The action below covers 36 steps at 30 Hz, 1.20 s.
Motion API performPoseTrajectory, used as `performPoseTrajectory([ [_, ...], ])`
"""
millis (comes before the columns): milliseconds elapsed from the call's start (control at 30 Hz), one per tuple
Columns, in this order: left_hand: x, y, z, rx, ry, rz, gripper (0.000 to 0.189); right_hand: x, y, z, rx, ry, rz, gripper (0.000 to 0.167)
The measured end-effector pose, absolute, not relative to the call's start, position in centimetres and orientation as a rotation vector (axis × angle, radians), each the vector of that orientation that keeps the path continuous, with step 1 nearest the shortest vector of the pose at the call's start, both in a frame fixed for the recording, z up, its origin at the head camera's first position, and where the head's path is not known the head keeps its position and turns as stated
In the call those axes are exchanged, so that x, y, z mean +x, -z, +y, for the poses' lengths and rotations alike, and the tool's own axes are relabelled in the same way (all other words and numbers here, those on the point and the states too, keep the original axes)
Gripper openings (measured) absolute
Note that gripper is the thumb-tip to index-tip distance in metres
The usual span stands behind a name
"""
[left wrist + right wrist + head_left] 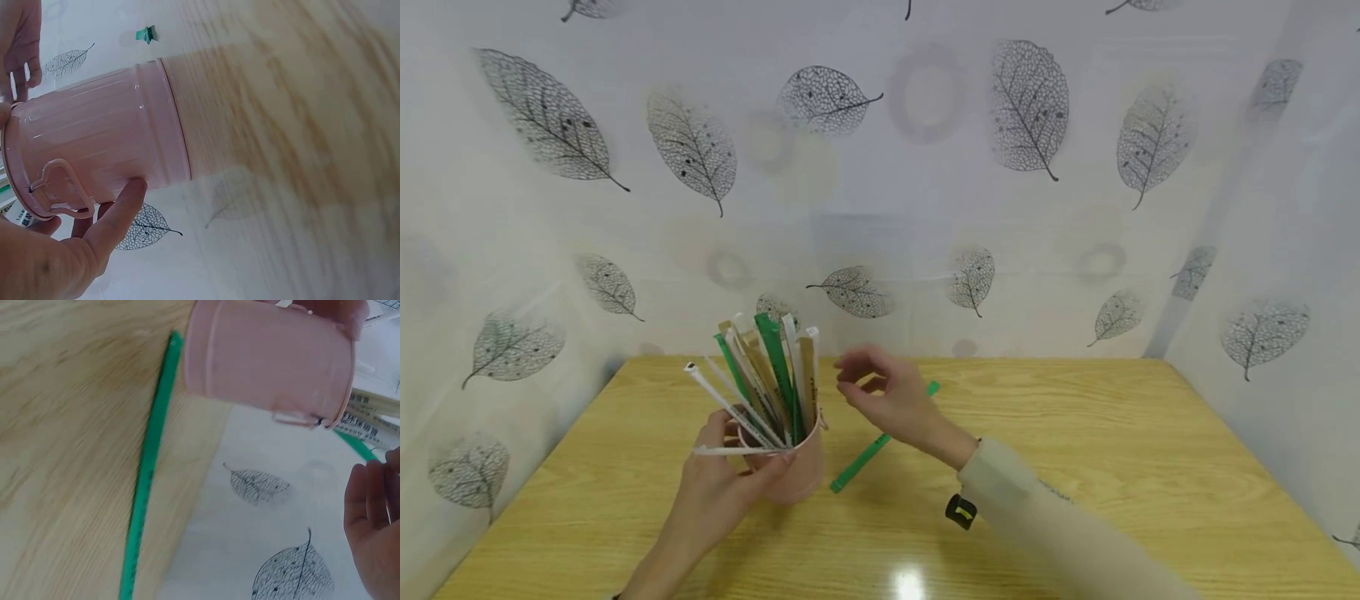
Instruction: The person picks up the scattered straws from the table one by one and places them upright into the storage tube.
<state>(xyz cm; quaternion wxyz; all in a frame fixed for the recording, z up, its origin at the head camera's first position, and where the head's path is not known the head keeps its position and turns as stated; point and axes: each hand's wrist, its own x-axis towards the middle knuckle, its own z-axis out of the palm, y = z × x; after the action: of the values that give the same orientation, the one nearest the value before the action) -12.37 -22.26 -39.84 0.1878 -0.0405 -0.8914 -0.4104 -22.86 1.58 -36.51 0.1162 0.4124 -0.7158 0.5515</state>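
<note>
A pink metal bucket [801,477] with small wire handles stands on the table, filled with several slim wrapped straws [778,375] in white, brown and green sleeves. My left hand [711,496] grips the bucket from the left, thumb at the front of the rim. One white straw [722,451] sticks out almost flat over the rim on that side. My right hand [891,400], fingers loosely bent and holding nothing, hovers just right of the bucket. Beneath it, a green wrapped straw [865,462] lies slantwise on the wood, also plain as a green strip [147,469] in the right wrist view.
The wood-grain table [1075,433] reaches back to a pale curtain [880,192] printed with leaf skeletons, which also hangs at both sides. A small black tag-like item [961,511] sits by the right sleeve [1060,525].
</note>
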Motion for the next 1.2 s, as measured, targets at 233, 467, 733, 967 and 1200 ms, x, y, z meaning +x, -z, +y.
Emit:
performPoseTrajectory([
  [233, -12.4, 39.7, -22.4, -0.128, 1.190, -2.515, 0.070, -24.2, 38.0, 4.2, 1.480, -1.000, -2.445, 0.017],
  [467, -12.5, 39.6, -22.5, -0.116, 1.188, -2.530, 0.072, -23.5, 38.8, 4.2, 1.670, -0.320, -2.772, 0.030],
  [733, -13.0, 39.9, -22.4, -0.141, 1.160, -2.507, 0.071, -22.0, 39.1, 3.3, 1.653, 0.124, -2.742, 0.016],
  [967, -13.4, 40.0, -22.5, -0.148, 1.143, -2.491, 0.067, -21.2, 39.3, 3.4, 1.654, 0.268, -2.689, 0.005],
  [1200, -13.5, 40.0, -22.5, -0.128, 1.146, -2.507, 0.071, -21.4, 38.7, 4.2, 1.667, 0.163, -2.641, 0.011],
])
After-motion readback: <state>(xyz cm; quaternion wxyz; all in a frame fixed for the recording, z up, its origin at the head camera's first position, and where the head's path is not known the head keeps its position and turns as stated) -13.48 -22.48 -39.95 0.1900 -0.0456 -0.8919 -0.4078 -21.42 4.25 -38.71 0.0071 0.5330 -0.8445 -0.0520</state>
